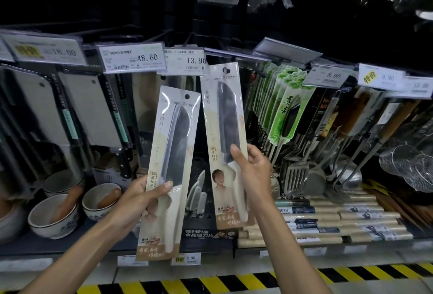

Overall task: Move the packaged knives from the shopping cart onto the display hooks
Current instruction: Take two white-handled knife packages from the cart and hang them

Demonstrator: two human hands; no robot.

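Behind both sets of fingers stands the dark display rack (351, 35), crowded with hanging kitchenware. Well left of the left fingers hang boxed cleavers (89, 115), with mortar bowls (54, 216) on the shelf below them. Right of and below the right fingers lie stacked rolling pins (328, 218), and metal spatulas (296, 174) hang just beyond the right knuckles. Two packaged knives are held up before the rack, neither hung on it. The left packaged knife (171, 153) leans to the right, its top corner right beside the other card; the left hand (140, 200) grips its lower half, thumb pressed across the front, the other fingers curled behind. The right packaged knife (225, 115) stands higher and nearly upright, its top just under the 13.90 price tag (185, 61); the right hand (254, 171) clamps its right edge, thumb on the front over the blade's heel, fingers wrapped behind. High above the left thumb, at the card's top, sits a small round hang hole (187, 96)
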